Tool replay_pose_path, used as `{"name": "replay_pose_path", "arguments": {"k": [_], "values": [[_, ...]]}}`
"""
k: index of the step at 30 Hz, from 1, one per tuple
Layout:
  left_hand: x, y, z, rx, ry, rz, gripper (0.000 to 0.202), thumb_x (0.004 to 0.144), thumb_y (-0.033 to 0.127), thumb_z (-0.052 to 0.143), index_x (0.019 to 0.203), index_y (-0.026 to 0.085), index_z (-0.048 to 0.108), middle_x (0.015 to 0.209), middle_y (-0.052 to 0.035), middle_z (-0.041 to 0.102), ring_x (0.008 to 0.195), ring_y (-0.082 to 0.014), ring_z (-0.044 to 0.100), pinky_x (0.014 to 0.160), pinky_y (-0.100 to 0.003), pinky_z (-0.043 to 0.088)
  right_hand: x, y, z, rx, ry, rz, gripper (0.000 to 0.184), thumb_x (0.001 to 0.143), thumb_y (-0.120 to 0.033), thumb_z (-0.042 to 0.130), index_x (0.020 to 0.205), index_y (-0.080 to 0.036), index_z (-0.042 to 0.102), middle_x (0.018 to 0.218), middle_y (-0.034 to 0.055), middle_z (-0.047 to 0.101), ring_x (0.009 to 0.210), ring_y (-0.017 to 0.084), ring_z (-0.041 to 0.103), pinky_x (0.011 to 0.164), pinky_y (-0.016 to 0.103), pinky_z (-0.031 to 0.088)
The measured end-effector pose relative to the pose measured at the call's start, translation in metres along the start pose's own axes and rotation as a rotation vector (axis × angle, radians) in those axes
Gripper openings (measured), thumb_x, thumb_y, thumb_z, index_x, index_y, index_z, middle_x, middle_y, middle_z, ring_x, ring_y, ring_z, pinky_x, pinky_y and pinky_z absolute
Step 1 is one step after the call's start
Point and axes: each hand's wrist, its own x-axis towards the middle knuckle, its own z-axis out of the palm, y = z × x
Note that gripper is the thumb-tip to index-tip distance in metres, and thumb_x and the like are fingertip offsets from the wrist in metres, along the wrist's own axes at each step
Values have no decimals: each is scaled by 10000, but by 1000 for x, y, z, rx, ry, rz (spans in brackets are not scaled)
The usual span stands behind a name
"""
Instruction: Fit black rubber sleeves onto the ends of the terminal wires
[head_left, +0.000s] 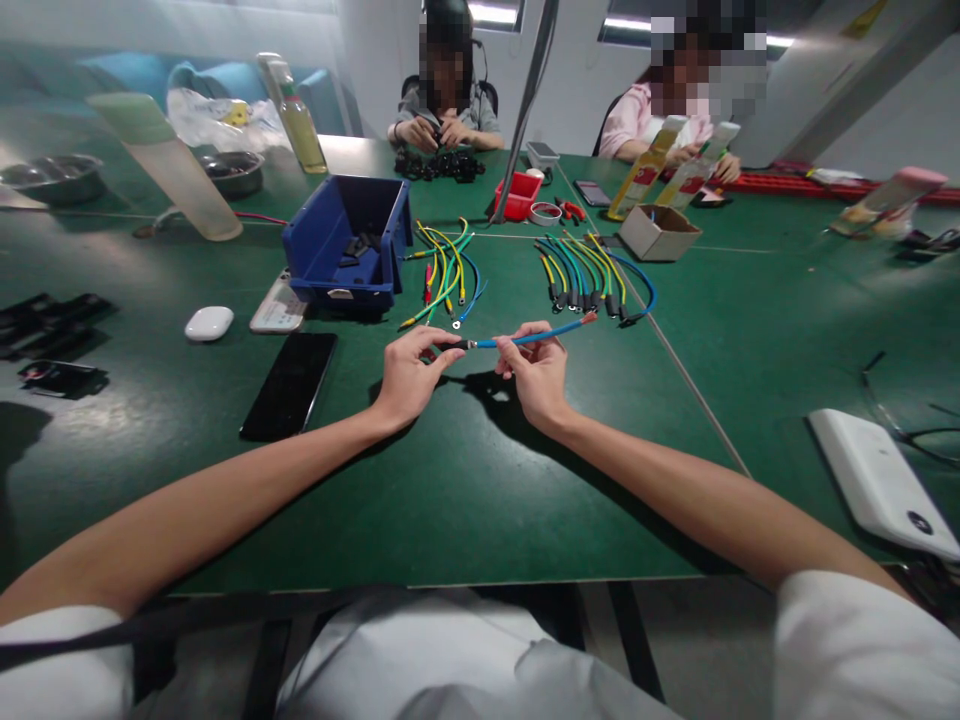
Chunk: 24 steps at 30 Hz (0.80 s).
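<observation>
Held between both hands is a short blue wire [551,334] with bare copper strands at its right end. My left hand [411,375] pinches a black sleeve [453,345] at the wire's left end, where a bit of metal shows. My right hand [538,378] grips the blue insulation between thumb and fingers. Just beyond the hands lies a loose bunch of yellow, green and blue wires [448,270], some with ring terminals. Farther right, a row of similar wires [589,272] has black sleeves on the near ends.
A blue bin [341,290] with small black pieces stands behind my left hand, near a black phone [289,388] and a white earbud case [209,323]. At the back are a small cardboard box [656,240], bottles and two people. A white power bank [877,480] lies right.
</observation>
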Motion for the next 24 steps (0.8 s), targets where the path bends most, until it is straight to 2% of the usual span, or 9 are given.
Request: {"name": "replay_pose_path", "arguments": {"k": [8, 24], "values": [[-1, 3, 0, 4, -27, -15, 119, 809, 265, 717, 907, 204, 742, 900, -30, 741, 794, -158, 656, 692, -281, 499, -1, -3, 1, 1, -22, 21, 319, 754, -372, 748, 829, -231, 472, 507, -100, 526, 418, 77, 528, 400, 176, 389], [-1, 6, 1, -28, -53, -34, 134, 820, 294, 698, 902, 194, 732, 896, -38, 734, 769, -154, 646, 696, -283, 508, -1, -5, 1, -15, -36, 20, 343, 747, -397, 751, 839, -233, 463, 528, -106, 512, 399, 72, 512, 401, 189, 395]]}}
